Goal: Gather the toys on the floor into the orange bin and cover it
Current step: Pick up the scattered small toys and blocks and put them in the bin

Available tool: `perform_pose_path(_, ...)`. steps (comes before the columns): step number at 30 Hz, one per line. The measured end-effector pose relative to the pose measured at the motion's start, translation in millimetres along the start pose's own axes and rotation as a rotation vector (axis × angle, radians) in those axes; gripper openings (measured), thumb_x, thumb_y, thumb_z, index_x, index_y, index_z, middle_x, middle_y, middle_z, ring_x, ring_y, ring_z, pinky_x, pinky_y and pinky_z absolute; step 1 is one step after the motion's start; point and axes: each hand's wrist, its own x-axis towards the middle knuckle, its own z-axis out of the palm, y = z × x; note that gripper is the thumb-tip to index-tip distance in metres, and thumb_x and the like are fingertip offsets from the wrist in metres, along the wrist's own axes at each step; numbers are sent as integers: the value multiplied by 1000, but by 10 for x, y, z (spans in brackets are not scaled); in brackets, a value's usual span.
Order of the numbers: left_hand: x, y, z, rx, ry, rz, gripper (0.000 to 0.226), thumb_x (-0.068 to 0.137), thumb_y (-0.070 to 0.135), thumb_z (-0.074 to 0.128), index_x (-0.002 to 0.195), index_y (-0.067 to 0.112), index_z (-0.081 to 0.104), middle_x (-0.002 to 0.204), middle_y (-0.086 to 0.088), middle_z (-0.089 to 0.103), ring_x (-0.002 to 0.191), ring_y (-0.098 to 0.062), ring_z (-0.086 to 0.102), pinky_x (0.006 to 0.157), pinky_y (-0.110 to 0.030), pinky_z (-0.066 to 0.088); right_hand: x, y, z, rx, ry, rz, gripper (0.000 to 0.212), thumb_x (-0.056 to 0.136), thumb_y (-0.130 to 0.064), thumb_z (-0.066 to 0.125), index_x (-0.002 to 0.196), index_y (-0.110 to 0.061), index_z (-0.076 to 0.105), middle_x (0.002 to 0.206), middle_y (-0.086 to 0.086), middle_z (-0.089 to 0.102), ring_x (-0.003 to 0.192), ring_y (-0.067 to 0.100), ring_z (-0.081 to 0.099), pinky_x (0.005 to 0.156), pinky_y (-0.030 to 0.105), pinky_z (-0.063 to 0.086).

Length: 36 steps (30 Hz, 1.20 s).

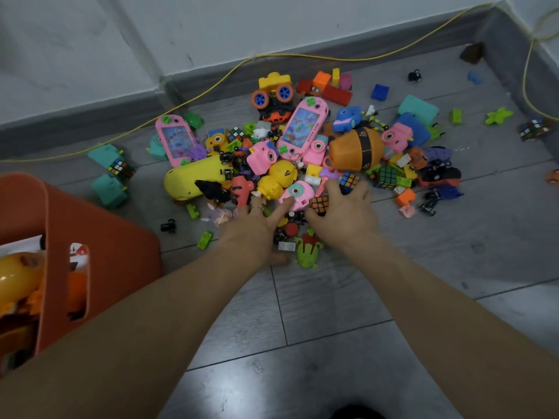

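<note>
Floor: grey plank floor (317, 322) in a corner of the room, with white walls, a grey skirting board and a thin yellow cable (211, 86) lying along the wall.
Landmark: the orange bin (99, 261) stands at the left edge of the view. It already holds some toys, and I see no lid.
Toy pile: the toy pile (302, 152) lies to the right of the orange bin and further from the person, apart from it. Single pieces are scattered further right.
Handling: I judge that most pieces are small, hard, light plastic. They are not fragile, but they are smooth and loose, so they can slip out of a handful.
Where to hold: the small cubes and bricks are best scooped between both palms from the near edge of the pile. The yellow capsule toy (193, 179) and the pink water game (302, 128) are bigger, so each one is better taken alone around its middle.
Left hand: the left hand (257, 225) is on the near edge of the pile, on the side nearer the bin. Its fingers are spread and straight, and they touch the small toys but grip nothing.
Right hand: the right hand (344, 216) is just beside the left one, on the side away from the bin. Its fingers are curled down over a small puzzle cube (319, 204) and the pieces around it. Whether it already grips the cube firmly I cannot tell.
Progress: most of the toys are not yet in the bin.
</note>
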Motion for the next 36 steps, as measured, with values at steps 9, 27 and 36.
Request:
perform_pose_path(9,145,248,5,-31,-31,-113,105,79,56,72,151,35,-2,152,-26,10,134,-44,24,92,-56,47,137,89,-33,18,-13,-20,59,81,-65,55,125,-26,46,142,15,23,110,43,49,88,45,47)
perform_pose_path(27,-89,-47,-77,-13,169,89,36,100,21,44,133,8,43,132,-14,47,122,-34,44,92,-52,46,-290,-28,-328,771,4,151,34,66,-60,62,85,-32,62,108,8,60,101,27,56,78,40,51)
perform_pose_path(36,-697,-846,-1315,-515,422,30,16,95,20,51,96,4,56,90,-18,67,79,-34,65,69,-38,50,-499,-1383,-1473,947,97,-198,35,79,-45,66,82,-10,60,74,-5,52,73,11,49,69,32,39)
